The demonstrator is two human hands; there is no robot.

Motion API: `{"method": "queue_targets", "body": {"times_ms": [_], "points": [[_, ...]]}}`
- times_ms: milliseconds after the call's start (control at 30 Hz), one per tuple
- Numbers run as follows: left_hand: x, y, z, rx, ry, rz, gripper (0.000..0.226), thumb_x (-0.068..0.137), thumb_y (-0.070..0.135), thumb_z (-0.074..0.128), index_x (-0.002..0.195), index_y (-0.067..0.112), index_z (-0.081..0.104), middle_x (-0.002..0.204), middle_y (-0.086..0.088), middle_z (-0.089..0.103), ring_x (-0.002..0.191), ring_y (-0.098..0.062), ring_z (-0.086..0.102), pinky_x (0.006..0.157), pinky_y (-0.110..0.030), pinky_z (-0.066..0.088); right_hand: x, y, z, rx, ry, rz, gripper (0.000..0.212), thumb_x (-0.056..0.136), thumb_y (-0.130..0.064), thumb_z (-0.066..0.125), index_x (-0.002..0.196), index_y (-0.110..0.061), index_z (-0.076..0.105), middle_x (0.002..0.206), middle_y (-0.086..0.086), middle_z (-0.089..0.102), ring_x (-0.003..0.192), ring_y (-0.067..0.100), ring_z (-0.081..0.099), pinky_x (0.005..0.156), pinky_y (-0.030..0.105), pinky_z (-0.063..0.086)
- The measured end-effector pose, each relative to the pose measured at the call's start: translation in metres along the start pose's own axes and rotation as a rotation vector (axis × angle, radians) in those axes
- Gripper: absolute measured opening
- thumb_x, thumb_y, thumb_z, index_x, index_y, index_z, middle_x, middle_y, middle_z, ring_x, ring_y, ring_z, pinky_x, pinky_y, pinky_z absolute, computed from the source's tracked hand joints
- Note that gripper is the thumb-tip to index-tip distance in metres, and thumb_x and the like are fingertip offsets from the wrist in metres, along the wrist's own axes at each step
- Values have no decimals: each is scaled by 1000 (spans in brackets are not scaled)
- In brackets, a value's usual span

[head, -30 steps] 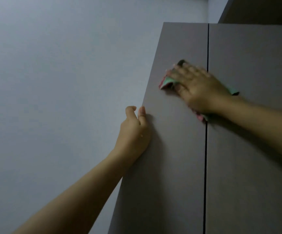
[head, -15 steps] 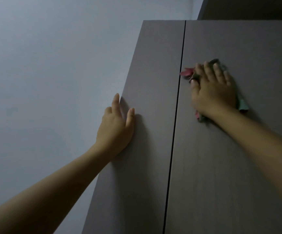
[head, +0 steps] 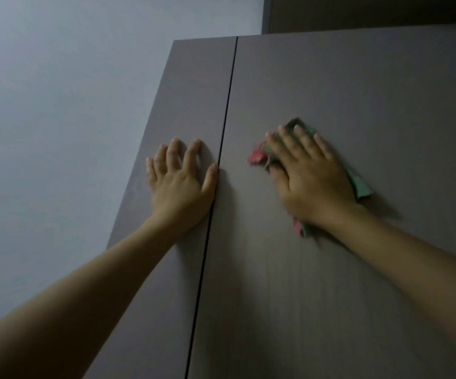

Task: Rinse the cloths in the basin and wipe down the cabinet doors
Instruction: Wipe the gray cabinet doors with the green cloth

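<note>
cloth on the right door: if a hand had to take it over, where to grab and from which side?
Probably the green corner of the cloth jutting out lower right of the right hand. Come from the right and pinch it with the fingers. It is the largest free flap; the rest is pressed flat against the right door under the palm. The pink tip at left is smaller.
</note>
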State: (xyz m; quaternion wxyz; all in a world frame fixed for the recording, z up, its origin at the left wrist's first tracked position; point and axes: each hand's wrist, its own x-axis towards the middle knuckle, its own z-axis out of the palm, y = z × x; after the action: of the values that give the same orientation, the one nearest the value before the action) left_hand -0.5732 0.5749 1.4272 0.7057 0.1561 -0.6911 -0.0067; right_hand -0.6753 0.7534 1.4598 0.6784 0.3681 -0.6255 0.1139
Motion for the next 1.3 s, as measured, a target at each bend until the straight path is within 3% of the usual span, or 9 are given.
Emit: {"method": "queue_targets", "body": {"times_ms": [67,267,400,467,633,833,1033,1200,1300], "points": [[0,-2,1,3,27,-5,58,97,54,34,149,33,22,159,-4,12,147,-23,-1,119,-42,-5,-10,24,-7,-5,-21,-103,69,86,-49,8,151,-27,17,158,-4,14,147,17,9,117,34,1],[1,2,-5,-28,30,-6,55,96,52,40,145,30,32,154,-6,21,145,-27,7,119,-47,2,40,62,-12,-53,27,356,56,100,-40,18,152,-21,11,160,3,7,147,23,2,119,38,-4],[6,18,-11,-120,68,-69,55,91,48,41,140,24,41,149,-12,30,141,-33,19,117,-51,10,-22,34,-6,40,12,-123,63,92,-44,16,149,-21,26,156,2,24,145,23,18,115,33,0],[6,38,-9,-116,76,-43,56,90,43,42,141,20,40,151,-14,28,142,-32,17,118,-49,6,-13,68,-14,-7,2,-175,66,89,-47,14,148,-23,28,155,1,26,144,21,21,115,32,3],[3,101,13,-138,59,99,69,77,43,32,142,19,40,153,-10,29,142,-26,19,119,-44,0,28,114,-24,-54,39,382,57,99,-41,20,152,-20,12,160,3,7,147,21,2,119,36,-3],[7,147,35,-148,101,214,69,76,45,34,141,22,39,151,-6,30,140,-25,22,118,-41,3,-34,120,-29,-52,3,-48,70,86,-50,6,151,-26,19,158,-4,16,146,16,11,116,30,-2],[9,143,45,-91,101,231,64,78,48,33,136,23,42,142,-4,36,134,-23,25,117,-42,8,11,165,-37,-95,12,441,56,100,-40,15,152,-21,8,160,0,4,147,20,0,119,37,-3],[8,142,45,-62,101,233,64,78,48,33,137,22,41,142,-5,35,135,-24,25,116,-42,8,-61,137,-26,-56,86,-15,64,91,-44,19,148,-17,31,153,6,30,143,26,25,115,37,10],[8,144,45,-71,109,222,63,79,47,32,136,22,42,142,-5,37,134,-24,26,116,-43,9,-40,176,-40,-91,12,125,69,90,-50,14,150,-16,23,157,7,20,145,25,16,117,39,9]]}}
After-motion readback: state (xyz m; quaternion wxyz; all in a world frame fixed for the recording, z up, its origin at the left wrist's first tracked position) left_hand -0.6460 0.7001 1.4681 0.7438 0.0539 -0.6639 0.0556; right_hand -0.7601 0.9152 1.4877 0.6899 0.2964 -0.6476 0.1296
